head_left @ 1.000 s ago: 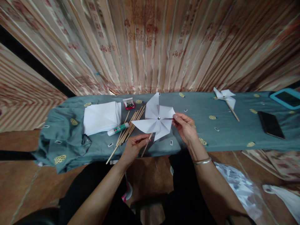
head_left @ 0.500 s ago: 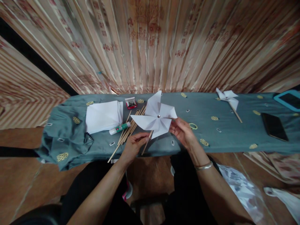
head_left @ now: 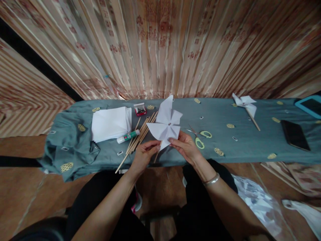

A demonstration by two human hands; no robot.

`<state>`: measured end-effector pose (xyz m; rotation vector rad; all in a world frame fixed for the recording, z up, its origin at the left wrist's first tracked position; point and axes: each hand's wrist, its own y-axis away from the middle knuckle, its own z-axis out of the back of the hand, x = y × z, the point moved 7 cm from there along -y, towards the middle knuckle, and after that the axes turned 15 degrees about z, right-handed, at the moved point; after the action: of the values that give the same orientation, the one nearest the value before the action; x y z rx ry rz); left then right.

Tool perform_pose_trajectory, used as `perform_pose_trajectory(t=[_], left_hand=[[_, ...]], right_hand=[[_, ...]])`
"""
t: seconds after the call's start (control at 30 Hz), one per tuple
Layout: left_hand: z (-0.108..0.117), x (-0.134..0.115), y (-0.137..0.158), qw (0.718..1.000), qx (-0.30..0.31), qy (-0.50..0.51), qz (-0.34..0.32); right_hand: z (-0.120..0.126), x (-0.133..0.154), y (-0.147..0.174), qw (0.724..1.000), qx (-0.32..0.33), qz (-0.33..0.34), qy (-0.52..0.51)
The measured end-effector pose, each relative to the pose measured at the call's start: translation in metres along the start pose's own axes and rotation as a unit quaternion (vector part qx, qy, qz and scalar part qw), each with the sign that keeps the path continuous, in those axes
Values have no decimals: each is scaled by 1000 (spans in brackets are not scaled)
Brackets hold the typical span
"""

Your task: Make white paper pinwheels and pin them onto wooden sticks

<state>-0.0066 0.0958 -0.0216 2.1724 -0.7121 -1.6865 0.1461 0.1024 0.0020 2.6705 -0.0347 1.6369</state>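
Head view. White paper pinwheel (head_left: 164, 117) held up over the near middle of the cloth-covered counter (head_left: 225, 150), between both hands, blades facing up toward the camera. Left hand (head_left: 144, 154): thumb and forefinger pinch the pinwheel's wooden stick (head_left: 156, 157) just below the blades. Right hand (head_left: 187, 147): thumb on the front of the lower blade, fingers curled behind it, so the paper is nipped between them.

Handling estimate: very light overall; the stick is probably stiff and takes a firm pinch. Blades look thin and pliable, likely to crease or tear if squeezed or pulled hard; dry paper should not slip much. Weakest spot is judged to be around the shiny pin head (head_left: 170, 124) at the hub, where a sideways tug could widen the hole. Best hold: the stick, close under the hub; touch blades only lightly, near the folds.

Nearby: green-handled scissors (head_left: 200, 143) lie open just beyond the right hand, points toward the pinwheel; a bundle of wooden sticks (head_left: 135, 143) and a glue stick (head_left: 128, 136) lie left of it.
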Motion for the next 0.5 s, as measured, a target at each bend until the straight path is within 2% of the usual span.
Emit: perform_pose_trajectory(t=[0.13,0.23,0.27,0.3,0.4,0.47,0.5], left_hand=[[0,2,-1,1000,3,17,2],[3,1,0,1000,3,18,3],[3,1,1,1000,3,15,3],[4,0,1,1000,5,11,3],[2,-1,3,1000,15,-11,5],[0,-1,4,999,24,-23,10],[-1,0,4,999,28,-28,13]], right_hand=[[3,2,1,998,28,6,51],[17,11,2,988,86,-10,127],[26,17,1,984,83,-1,155],[36,24,-1,982,63,19,177],[67,48,-8,965,-58,123,223],[75,57,-12,950,-109,184,226],[75,57,-15,948,-114,202,220]])
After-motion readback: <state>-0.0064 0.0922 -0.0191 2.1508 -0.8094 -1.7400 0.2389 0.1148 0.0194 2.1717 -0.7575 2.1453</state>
